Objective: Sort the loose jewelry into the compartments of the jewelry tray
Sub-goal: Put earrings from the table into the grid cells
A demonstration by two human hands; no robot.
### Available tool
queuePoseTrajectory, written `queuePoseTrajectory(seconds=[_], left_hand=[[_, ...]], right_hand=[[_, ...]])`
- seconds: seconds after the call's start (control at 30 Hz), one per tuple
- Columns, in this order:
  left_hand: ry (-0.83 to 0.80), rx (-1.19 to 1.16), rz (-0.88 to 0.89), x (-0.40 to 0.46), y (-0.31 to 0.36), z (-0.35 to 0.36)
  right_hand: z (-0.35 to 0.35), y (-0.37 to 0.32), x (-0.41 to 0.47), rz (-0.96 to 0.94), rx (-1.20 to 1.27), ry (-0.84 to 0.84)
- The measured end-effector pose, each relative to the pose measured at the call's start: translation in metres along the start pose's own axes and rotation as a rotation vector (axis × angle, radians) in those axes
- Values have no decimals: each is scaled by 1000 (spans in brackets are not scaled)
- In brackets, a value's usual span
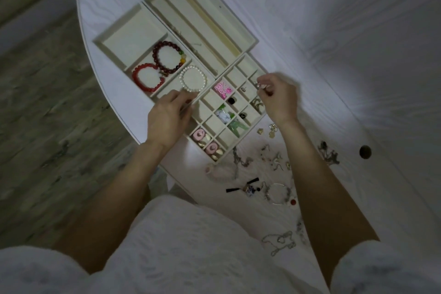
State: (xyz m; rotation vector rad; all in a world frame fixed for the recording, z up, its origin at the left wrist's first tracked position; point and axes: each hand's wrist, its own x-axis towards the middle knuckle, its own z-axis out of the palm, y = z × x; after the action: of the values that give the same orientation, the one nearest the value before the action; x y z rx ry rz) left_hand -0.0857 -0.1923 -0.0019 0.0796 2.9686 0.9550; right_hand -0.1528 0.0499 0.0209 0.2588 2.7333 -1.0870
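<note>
A cream jewelry tray [243, 137] with many small compartments lies mid-table, holding pink, green, black and gold pieces. My right hand [278, 100] hovers over its far right corner and pinches a small earring [257, 85] between thumb and fingertips. My left hand [168, 118] rests on the tray's left edge, fingers curled against the rim near a pearl bracelet [193, 78]. Two red bead bracelets [157, 67] lie in the neighbouring tray [112, 55]. Loose jewelry [269, 160] is scattered on the table near me.
A third tray [253, 40] with long slots sits at the back. A bangle with charms [278, 194], a chain [279, 240] and a dark tangled piece [328, 153] lie on the white table [358, 43]. A dark round knob [365, 151] sits right. Wood floor lies left.
</note>
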Motion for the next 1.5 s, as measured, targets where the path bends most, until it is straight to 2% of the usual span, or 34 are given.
queuePoseTrajectory(seconds=[0.13, 0.27, 0.53, 0.77, 0.93, 1.2, 1.5], left_hand=[[-12, 6, 1, 0, -2, -1], [-28, 6, 12, 1, -4, -1], [-24, -3, -3, 1, -5, 1], [-28, -10, 8, 2, -6, 1], [-23, -18, 10, 2, -5, 0], [-27, -28, 14, 3, -7, 1], [-8, -6, 69, 6, -15, 4]], right_hand=[[1, 2, -4, -46, -113, 100], [-5, -5, 10, -119, -351, 197], [-3, -12, 38, -347, -611, 0], [-5, -1, 38, -437, -666, 43], [0, -2, 37, -387, -682, 62], [18, -4, 20, -73, -554, 247], [21, -4, 18, -56, -480, 279]])
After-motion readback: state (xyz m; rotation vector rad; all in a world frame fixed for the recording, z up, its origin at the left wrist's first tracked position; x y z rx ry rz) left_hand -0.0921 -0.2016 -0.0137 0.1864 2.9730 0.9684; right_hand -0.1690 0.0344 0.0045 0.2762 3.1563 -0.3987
